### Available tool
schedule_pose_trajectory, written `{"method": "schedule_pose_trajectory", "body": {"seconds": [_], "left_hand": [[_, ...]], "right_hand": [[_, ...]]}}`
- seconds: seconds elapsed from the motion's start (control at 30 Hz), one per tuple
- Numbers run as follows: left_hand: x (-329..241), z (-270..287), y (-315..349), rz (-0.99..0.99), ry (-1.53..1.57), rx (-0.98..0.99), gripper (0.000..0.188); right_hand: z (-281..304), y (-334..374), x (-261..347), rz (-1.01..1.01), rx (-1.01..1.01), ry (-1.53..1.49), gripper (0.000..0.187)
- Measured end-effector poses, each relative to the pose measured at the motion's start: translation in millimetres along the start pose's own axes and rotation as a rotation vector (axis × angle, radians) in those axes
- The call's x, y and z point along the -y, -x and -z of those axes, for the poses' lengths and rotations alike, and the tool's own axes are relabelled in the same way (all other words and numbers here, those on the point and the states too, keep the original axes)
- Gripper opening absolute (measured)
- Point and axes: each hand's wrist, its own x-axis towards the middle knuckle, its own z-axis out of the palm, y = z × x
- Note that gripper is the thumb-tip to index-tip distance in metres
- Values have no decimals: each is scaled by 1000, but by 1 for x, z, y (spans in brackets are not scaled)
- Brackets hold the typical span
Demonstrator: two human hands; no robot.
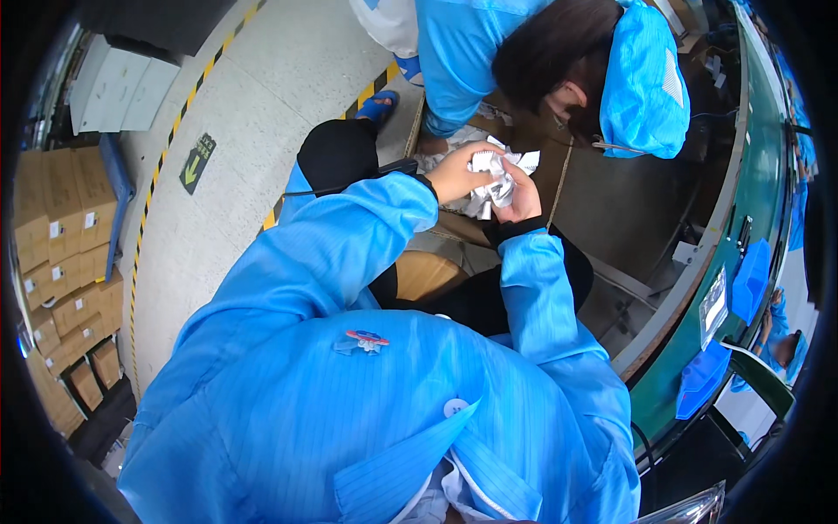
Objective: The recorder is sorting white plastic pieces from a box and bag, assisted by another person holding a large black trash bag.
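Note:
Between my two hands is a bunch of crumpled white paper strips point(496, 185). My left hand point(459, 173) has its fingers wrapped round the left side of the bunch. From the right, my right hand point(522, 199) presses round it with thumb and fingers. Both hands hold it above an open cardboard box point(560, 179). More crumpled white paper point(464, 135) lies in the box, partly hidden behind my left hand. A co-worker's arm point(449, 96) in a blue sleeve reaches down into the same box, and that hand is mostly hidden.
The co-worker's blue cap point(644, 83) leans in close over the box. At the right runs a green workbench point(670, 367) with blue bins point(751, 281) on it. Stacked cartons point(65, 218) stand at the far left, beyond yellow-black floor tape point(157, 170).

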Motion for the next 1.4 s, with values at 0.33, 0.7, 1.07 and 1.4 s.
{"method": "schedule_pose_trajectory", "body": {"seconds": [0.33,0.7,1.07,1.4], "left_hand": [[7,7,-5,178,232,-245,17],[-13,11,-7,455,589,-267,24],[-19,11,-8,382,775,-91,39],[-13,9,-8,356,687,-85,51]], "right_hand": [[13,-1,9,31,-24,-21,38],[25,12,27,65,122,-156,41],[34,11,28,44,143,-148,45],[33,11,31,76,165,-174,44]]}}
